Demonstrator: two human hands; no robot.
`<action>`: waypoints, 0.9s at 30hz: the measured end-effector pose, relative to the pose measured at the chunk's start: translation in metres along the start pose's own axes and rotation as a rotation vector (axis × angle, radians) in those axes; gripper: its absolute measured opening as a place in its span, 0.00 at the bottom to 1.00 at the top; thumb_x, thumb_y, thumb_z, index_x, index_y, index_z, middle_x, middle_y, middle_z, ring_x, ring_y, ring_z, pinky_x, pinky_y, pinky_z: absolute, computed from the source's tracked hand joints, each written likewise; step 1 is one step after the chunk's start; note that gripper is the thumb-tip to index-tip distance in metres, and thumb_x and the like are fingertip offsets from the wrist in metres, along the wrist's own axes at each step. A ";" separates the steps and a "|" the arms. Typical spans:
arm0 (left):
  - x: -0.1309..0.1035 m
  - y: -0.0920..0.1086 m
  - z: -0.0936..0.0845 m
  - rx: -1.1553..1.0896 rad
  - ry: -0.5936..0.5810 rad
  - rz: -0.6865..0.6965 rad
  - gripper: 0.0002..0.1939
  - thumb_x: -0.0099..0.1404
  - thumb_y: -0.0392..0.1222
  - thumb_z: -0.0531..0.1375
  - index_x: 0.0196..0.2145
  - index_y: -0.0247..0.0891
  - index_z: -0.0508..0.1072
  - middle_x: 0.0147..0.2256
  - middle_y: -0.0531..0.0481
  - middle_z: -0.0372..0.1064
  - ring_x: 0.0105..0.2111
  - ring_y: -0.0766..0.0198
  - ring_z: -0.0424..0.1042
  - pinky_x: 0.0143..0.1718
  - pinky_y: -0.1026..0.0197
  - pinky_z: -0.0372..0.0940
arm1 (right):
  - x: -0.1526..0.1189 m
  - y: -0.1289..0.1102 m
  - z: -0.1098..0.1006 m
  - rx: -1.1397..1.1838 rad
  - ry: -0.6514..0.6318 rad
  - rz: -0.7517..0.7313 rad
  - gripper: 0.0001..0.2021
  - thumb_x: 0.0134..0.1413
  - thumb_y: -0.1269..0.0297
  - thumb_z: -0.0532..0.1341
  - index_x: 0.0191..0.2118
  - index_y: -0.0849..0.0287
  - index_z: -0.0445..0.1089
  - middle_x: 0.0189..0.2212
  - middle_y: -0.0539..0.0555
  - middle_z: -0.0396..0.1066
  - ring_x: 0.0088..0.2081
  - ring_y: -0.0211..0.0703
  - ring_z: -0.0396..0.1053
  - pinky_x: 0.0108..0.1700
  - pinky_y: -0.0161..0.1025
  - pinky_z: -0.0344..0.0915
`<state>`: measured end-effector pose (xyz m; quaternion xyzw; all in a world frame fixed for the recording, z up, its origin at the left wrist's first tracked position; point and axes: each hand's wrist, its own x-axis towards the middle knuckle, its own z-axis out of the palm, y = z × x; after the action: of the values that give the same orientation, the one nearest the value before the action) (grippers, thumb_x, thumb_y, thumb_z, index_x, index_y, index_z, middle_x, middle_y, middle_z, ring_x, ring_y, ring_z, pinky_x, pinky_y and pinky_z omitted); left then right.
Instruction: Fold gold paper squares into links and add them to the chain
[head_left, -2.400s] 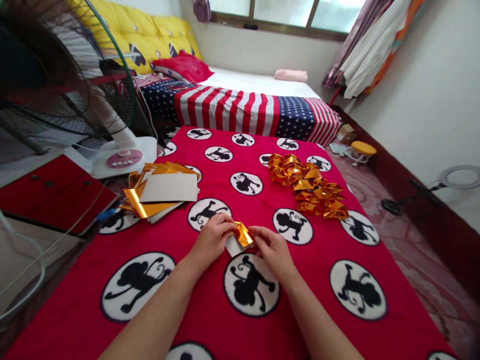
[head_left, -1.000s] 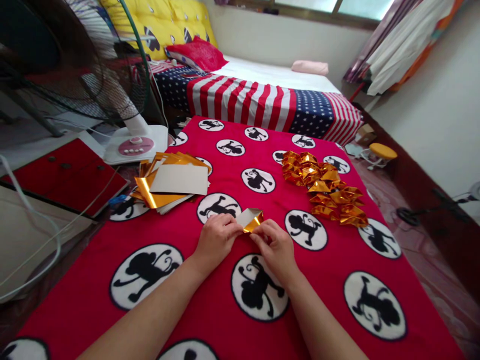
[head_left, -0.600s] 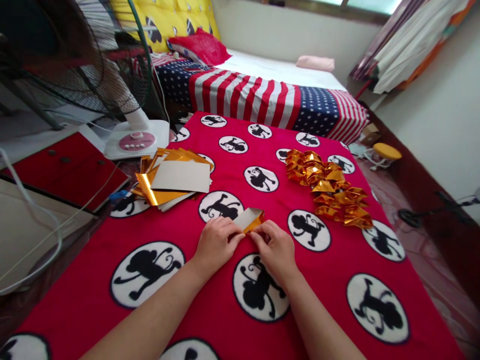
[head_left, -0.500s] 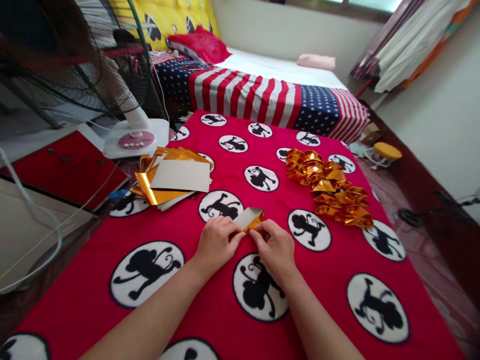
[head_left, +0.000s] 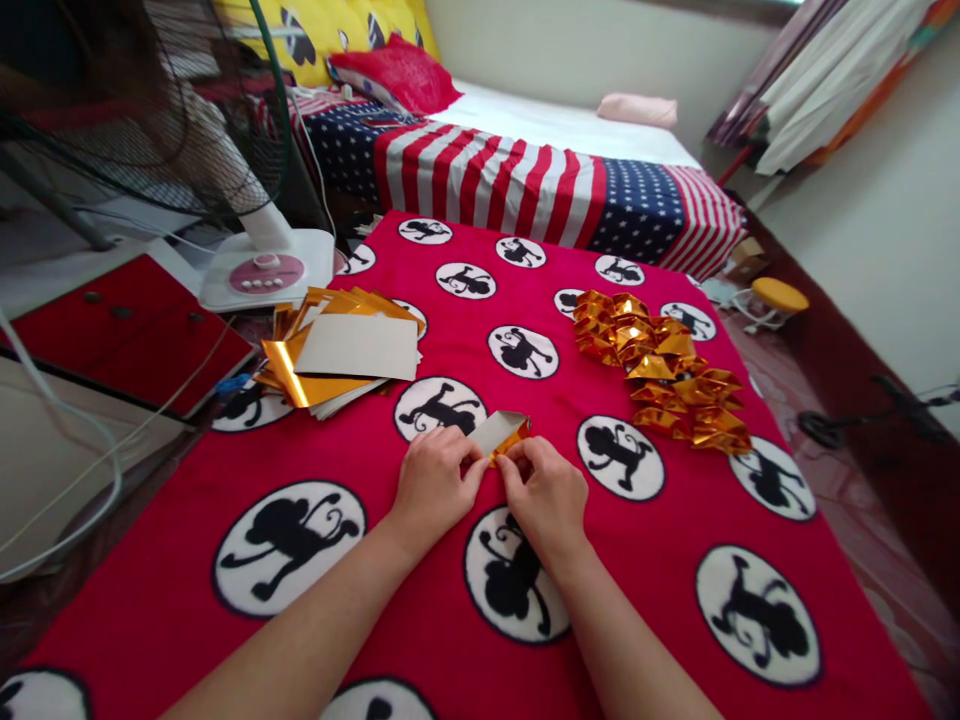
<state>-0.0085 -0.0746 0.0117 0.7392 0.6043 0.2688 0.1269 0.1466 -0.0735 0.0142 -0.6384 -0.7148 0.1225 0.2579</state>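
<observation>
The folded gold paper [head_left: 504, 432] sits in front of you, just beyond your fingertips, pale inner face up and a shiny gold side turned toward your right hand [head_left: 551, 490]. Its long axis slants from near left to far right, so the near edge falls between your two hands and neither is clearly nearer: both touch it. Your left hand [head_left: 433, 482] has its fingers closed in a pinch at the near left part, though the knuckles hide some of the grip; your right has thumb and fingers pinched together at the near gold edge. Beneath is the red cloth-covered tabletop [head_left: 660, 550]. Farther off to your left lies a stack of flat sheets [head_left: 358, 345]; to your right, a cluster of folded gold pieces [head_left: 637, 342].
</observation>
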 end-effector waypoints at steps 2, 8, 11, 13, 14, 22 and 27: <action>0.000 0.000 0.000 0.001 -0.006 -0.011 0.08 0.63 0.40 0.61 0.26 0.39 0.70 0.29 0.50 0.70 0.33 0.60 0.68 0.37 0.56 0.60 | 0.000 0.000 0.000 -0.012 0.000 -0.002 0.07 0.56 0.63 0.60 0.28 0.56 0.68 0.27 0.49 0.72 0.27 0.38 0.67 0.29 0.35 0.52; 0.002 0.002 -0.001 0.000 -0.028 -0.039 0.08 0.62 0.40 0.62 0.26 0.39 0.70 0.29 0.50 0.69 0.33 0.60 0.67 0.37 0.57 0.59 | 0.000 -0.002 0.000 -0.044 -0.006 0.005 0.07 0.56 0.63 0.61 0.28 0.56 0.67 0.28 0.48 0.71 0.28 0.38 0.66 0.29 0.35 0.51; 0.003 0.003 -0.001 0.004 -0.037 -0.057 0.07 0.61 0.39 0.62 0.27 0.39 0.70 0.29 0.51 0.69 0.32 0.60 0.67 0.36 0.57 0.58 | 0.000 -0.002 0.000 -0.048 -0.002 0.010 0.07 0.56 0.63 0.61 0.28 0.56 0.67 0.28 0.48 0.71 0.28 0.37 0.66 0.29 0.35 0.51; 0.004 0.004 -0.002 -0.002 -0.042 -0.062 0.03 0.61 0.39 0.62 0.30 0.40 0.71 0.28 0.52 0.68 0.32 0.59 0.67 0.36 0.57 0.58 | -0.001 -0.003 0.000 -0.046 0.003 0.011 0.07 0.56 0.63 0.61 0.28 0.56 0.67 0.28 0.47 0.71 0.27 0.37 0.66 0.29 0.35 0.51; 0.004 0.004 -0.002 -0.006 -0.044 -0.057 0.02 0.61 0.38 0.62 0.32 0.40 0.71 0.28 0.52 0.68 0.32 0.59 0.67 0.36 0.57 0.58 | -0.001 -0.003 0.000 -0.044 0.004 0.010 0.07 0.56 0.63 0.61 0.28 0.56 0.67 0.28 0.47 0.71 0.27 0.37 0.66 0.29 0.35 0.51; 0.003 0.001 -0.001 -0.039 -0.068 -0.011 0.09 0.64 0.39 0.59 0.38 0.48 0.79 0.31 0.50 0.70 0.35 0.59 0.68 0.38 0.56 0.58 | 0.000 -0.002 0.001 0.001 0.000 0.029 0.03 0.56 0.64 0.61 0.32 0.55 0.67 0.27 0.47 0.72 0.28 0.38 0.67 0.29 0.35 0.51; 0.004 -0.001 -0.001 -0.024 -0.073 0.016 0.10 0.65 0.40 0.59 0.39 0.48 0.80 0.31 0.50 0.70 0.34 0.60 0.67 0.36 0.56 0.58 | -0.002 -0.001 0.001 -0.019 -0.016 -0.013 0.03 0.58 0.67 0.58 0.33 0.55 0.67 0.31 0.49 0.73 0.31 0.40 0.68 0.30 0.36 0.51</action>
<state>-0.0092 -0.0712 0.0130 0.7516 0.5902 0.2499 0.1556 0.1450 -0.0753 0.0133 -0.6350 -0.7222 0.1192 0.2471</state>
